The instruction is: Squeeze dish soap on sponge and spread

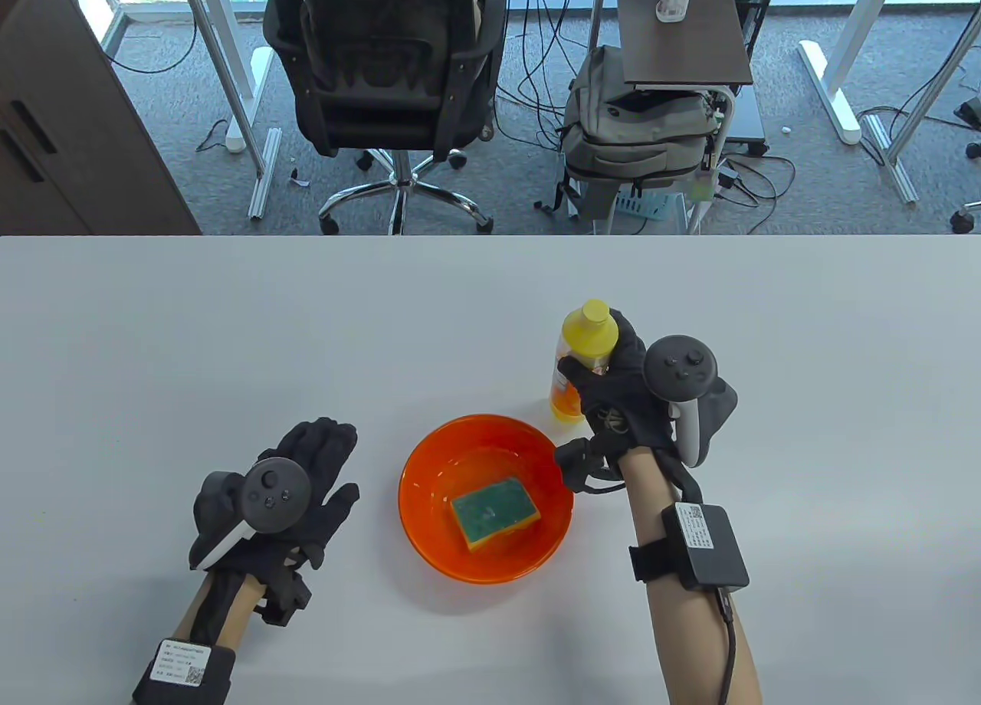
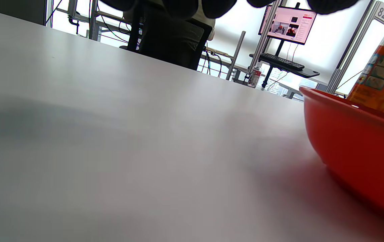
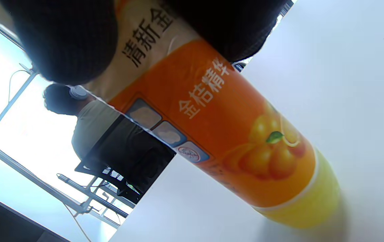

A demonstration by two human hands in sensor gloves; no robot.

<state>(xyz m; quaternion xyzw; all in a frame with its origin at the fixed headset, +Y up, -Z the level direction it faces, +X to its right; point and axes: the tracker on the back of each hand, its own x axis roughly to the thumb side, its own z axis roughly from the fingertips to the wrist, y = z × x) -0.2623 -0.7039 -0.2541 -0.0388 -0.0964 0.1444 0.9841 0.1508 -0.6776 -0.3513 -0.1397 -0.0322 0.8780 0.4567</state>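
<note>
**Right hand on soap bottle, sponge waiting in bowl**

My right hand (image 1: 613, 398) is wrapped around the upper body of the dish soap bottle (image 1: 580, 360), thumb on the near side, fingers round the back just under the yellow cap (image 1: 595, 311). In the right wrist view the fingers (image 3: 64, 43) press on the label w/ the bottle base on or right at the surface (image 1: 230, 337); can't tell if it's lifted yet. Bottle stands upright, just beyond the orange bowl (image 1: 429, 536) on its far-right side.

Sponge (image 1: 494, 512) lies flat in the bowl bottom, green scrub face up, yellow foam showing at the edge.

My left hand (image 1: 295, 490) rests palm-down on the surface, fingers spread, holding nothing, near the bowl's left.

Handling, my read: bottle is thin plastic, looks mostly full, so moderate weight and it'll give under grip. Label is glossy, prob. slippery if wet. Mid-body hold is good for squeezing, but the cap looks closed, so that likely needs the left hand first. Sponge is soft and light and may slide in the smooth bowl when spreading; I'd press it from the top or pinch the long sides. Bowl may skate too, so steady its rim.
</note>
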